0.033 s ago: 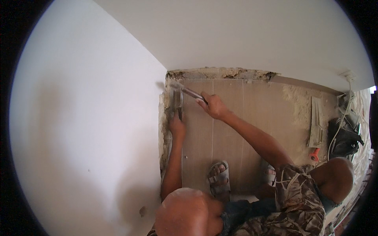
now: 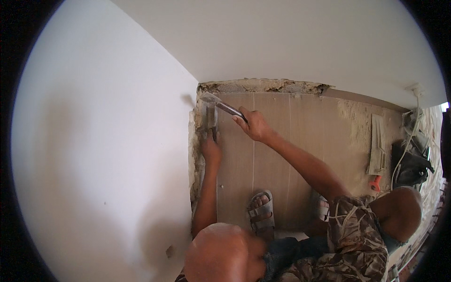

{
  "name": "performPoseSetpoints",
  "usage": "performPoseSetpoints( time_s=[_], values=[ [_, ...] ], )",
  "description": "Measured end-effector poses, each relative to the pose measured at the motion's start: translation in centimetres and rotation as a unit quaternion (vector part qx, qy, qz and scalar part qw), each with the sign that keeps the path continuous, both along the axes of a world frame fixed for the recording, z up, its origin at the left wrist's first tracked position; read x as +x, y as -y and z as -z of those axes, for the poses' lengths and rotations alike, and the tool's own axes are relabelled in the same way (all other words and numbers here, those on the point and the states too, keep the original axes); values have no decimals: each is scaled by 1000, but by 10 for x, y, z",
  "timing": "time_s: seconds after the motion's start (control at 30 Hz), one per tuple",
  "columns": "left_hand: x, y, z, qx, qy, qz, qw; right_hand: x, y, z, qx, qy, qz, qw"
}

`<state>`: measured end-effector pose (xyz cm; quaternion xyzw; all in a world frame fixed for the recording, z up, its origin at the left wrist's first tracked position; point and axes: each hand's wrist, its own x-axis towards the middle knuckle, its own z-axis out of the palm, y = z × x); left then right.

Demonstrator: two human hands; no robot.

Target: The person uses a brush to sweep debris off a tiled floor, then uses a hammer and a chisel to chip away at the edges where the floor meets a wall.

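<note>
My right hand (image 2: 256, 126) is closed around the handle of a scraper (image 2: 230, 109). Its pale, flaring metal end reaches into the corner where the two walls meet. Below that end, my left hand (image 2: 212, 151) grips a narrow, flat-bladed trowel (image 2: 211, 116) lying along the foot of the left wall. The scraper's end is at the far end of the trowel; whether they touch, I cannot tell. Rough, broken plaster (image 2: 263, 86) runs along the bottom of the far wall and beside my left forearm. My fingers hide much of the trowel's handle.
Wood-look floor planks (image 2: 272, 155) lie beneath my sandalled feet (image 2: 261, 209). To the right are a long metal trowel (image 2: 377, 145), an orange-red tool (image 2: 375, 184), a black bag (image 2: 411, 164) and a white cable (image 2: 408, 152) from a wall socket. The left wall (image 2: 103, 141) is white.
The scraper's end has shifted slightly up and left toward the corner and looks sharper. My left hand and the trowel stay almost where they were.
</note>
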<state>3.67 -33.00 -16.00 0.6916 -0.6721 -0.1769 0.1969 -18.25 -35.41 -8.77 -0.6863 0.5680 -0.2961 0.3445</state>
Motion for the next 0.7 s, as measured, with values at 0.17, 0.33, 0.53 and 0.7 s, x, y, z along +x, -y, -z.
performPoseSetpoints(
  time_s=[0.17,0.33,0.53,0.7],
  values=[
    [-1,7,3,-23,23,21,999,-16,16,28,32,-138,-34,989],
    [-16,13,-48,98,21,31,994,-33,2,23,0,38,29,999],
    [33,18,-14,36,83,17,996,-28,-10,-33,3,97,56,994],
    [-12,10,-21,59,23,5,998,-41,-35,-32,35,69,42,996]
  ],
)
